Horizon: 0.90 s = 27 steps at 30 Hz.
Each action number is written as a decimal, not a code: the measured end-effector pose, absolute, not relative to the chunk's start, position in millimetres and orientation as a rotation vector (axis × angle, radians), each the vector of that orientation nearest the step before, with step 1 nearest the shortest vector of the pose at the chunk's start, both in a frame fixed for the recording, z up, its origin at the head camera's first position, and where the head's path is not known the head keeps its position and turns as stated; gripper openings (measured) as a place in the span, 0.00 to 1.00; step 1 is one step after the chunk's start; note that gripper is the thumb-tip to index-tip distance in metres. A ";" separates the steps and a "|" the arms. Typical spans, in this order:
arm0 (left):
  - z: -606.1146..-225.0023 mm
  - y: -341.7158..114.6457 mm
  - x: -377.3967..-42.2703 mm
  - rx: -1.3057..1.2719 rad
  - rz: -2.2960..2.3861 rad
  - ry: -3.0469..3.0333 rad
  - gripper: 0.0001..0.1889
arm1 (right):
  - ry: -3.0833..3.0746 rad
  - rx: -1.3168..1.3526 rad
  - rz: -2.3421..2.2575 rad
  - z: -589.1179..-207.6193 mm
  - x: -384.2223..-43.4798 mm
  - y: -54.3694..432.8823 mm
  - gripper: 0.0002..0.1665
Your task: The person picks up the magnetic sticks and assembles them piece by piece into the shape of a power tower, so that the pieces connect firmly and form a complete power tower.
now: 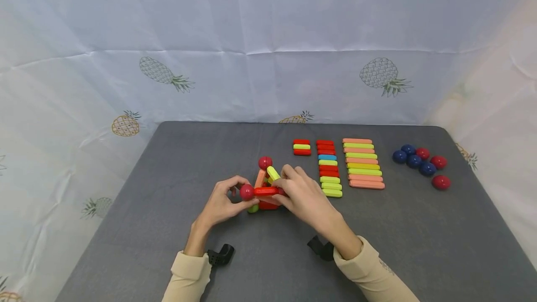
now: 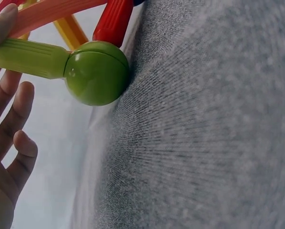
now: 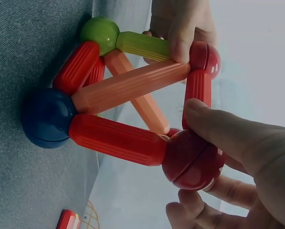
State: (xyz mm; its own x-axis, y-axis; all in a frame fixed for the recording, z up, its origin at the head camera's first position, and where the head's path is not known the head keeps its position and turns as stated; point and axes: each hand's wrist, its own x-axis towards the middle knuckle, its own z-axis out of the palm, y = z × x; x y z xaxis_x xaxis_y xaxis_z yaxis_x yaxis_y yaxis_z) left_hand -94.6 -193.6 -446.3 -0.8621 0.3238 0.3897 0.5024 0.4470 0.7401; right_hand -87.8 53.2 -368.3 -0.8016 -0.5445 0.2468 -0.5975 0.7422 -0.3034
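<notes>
A frame of coloured rods and balls stands on the grey table, between both hands. My left hand grips its upper left corner, thumb and fingers at a red ball and the rod ends beside it. From that ball a short red rod runs across to another red ball, which my right hand holds with the thumb over the rod's end. Below, a green ball and a blue ball form base corners, joined by a red rod. An orange rod slants up from the blue ball.
Right of the frame, short rods, a column of mixed rods and longer orange and green rods lie in rows. Several loose blue and red balls sit farther right. A pineapple-print cloth hangs behind the table.
</notes>
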 end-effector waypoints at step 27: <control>-458.9 -208.6 -104.1 -0.606 -1.725 -2.515 0.17 | -2.451 1.094 0.699 -401.3 -115.8 71.3 0.13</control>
